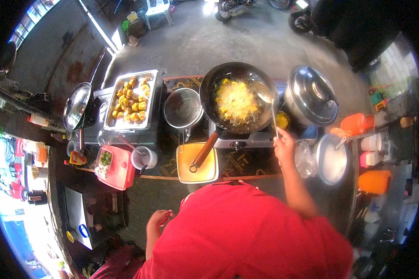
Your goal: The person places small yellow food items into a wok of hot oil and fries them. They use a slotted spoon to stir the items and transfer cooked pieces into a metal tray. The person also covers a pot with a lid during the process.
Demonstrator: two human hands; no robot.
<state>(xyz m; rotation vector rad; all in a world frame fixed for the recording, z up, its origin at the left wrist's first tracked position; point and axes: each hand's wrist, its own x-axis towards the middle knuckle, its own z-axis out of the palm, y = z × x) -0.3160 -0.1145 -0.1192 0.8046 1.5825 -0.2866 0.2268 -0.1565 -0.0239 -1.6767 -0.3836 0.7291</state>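
Observation:
My right hand (283, 143) grips the handle of a metal cooking ladle (264, 92), whose head is at the right inside wall of a dark wok (209, 89). In the wok, yellow pieces (236, 101) fry in bubbling oil. The wok sits on a gas stove (258, 142), its wooden handle (206, 150) pointing toward me over a square yellow container (181, 171). Down by my left side, my left hand (160, 218) hangs away from the table with its fingers loosely bent and nothing visible in it.
Left of the wok are a wire strainer (183, 108) and a steel tray (154, 90) of browned pieces. A lidded pot (300, 111) and a basin of pale batter (331, 167) stand to the right. Nearer me at left are a pink box (120, 174) and a white cup (150, 158).

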